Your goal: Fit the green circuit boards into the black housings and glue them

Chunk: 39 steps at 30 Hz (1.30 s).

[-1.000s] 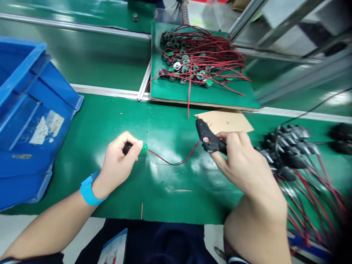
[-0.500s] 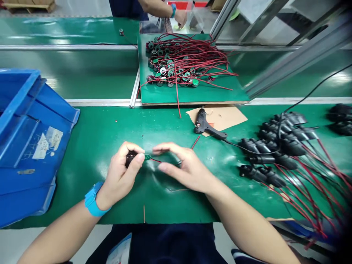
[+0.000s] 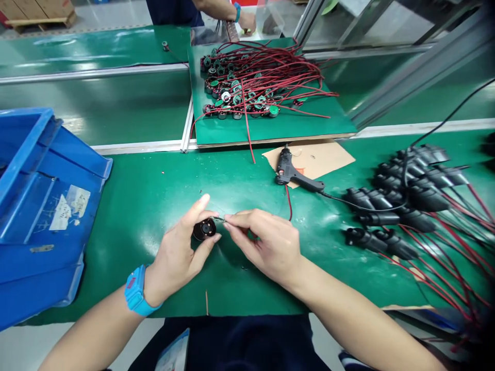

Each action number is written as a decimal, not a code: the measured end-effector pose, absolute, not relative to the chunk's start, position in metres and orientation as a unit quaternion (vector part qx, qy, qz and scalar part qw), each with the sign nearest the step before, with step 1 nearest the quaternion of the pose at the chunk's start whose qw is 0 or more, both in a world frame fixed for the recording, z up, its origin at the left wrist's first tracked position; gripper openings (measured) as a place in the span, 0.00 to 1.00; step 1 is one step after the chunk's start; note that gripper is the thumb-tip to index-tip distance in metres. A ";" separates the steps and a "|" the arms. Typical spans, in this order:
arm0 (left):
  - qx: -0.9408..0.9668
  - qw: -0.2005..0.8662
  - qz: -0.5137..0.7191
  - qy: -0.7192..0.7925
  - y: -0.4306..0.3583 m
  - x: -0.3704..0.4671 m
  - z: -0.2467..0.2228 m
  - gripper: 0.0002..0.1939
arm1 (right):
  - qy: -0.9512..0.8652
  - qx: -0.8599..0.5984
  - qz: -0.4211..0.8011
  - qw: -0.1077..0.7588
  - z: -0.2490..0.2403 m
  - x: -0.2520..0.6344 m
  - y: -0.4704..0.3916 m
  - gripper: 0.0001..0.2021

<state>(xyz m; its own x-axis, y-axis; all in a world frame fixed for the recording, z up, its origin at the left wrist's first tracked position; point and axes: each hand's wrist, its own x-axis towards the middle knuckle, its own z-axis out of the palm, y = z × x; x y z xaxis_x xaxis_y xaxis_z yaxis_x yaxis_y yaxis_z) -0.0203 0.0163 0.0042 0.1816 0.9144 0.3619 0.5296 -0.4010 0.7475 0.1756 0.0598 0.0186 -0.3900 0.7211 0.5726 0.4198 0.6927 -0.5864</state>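
Note:
Between the thumb and fingers of my left hand (image 3: 183, 242) is a round black housing (image 3: 204, 229), its hollow end facing me. My right hand (image 3: 266, 242) pinches a small green circuit board (image 3: 218, 219) just right of the housing, seen nearly edge-on. A red wire (image 3: 289, 203) comes out beyond my right hand and runs over the green mat; its link to the board is hidden by my fingers. Beyond my hands a black glue gun (image 3: 290, 172) lies partly on a piece of cardboard (image 3: 328, 158).
A raised green board (image 3: 224, 133) holds many red-wired round parts (image 3: 266, 77). Black housings with wires (image 3: 402, 196) are heaped at the right, crossed by the glue gun's cord. A blue bin (image 3: 46, 247) stands left. Across the bench is another person's hand (image 3: 246, 21).
My left hand has turned the housing so that its end faces me. My right hand has closed from an open pose and now pinches the circuit board beside it.

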 end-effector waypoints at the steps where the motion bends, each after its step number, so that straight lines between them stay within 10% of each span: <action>1: 0.726 0.234 0.409 0.500 0.016 -0.020 0.005 0.42 | -0.821 -0.345 0.166 0.424 0.018 0.175 0.059 0.06; 6: 0.698 0.224 0.391 0.557 0.018 -0.022 0.009 0.43 | -0.843 -0.339 0.105 0.405 0.015 0.176 0.053 0.12; 12: 0.730 0.187 0.375 0.539 0.023 -0.025 0.009 0.18 | -0.860 -0.302 0.035 0.411 0.008 0.177 0.050 0.11; 39: 0.752 0.252 0.231 0.564 0.025 -0.021 0.005 0.03 | -0.899 -0.268 -0.033 0.345 0.020 0.176 0.041 0.11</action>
<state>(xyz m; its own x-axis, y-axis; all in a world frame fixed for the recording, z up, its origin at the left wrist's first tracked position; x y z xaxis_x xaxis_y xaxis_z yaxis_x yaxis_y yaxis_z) -0.0208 0.0246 0.0048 0.2565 0.9645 0.0626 0.7318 -0.2361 0.6393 0.1757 0.0413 0.0196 -0.6178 0.4598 0.6379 0.5054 0.8537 -0.1259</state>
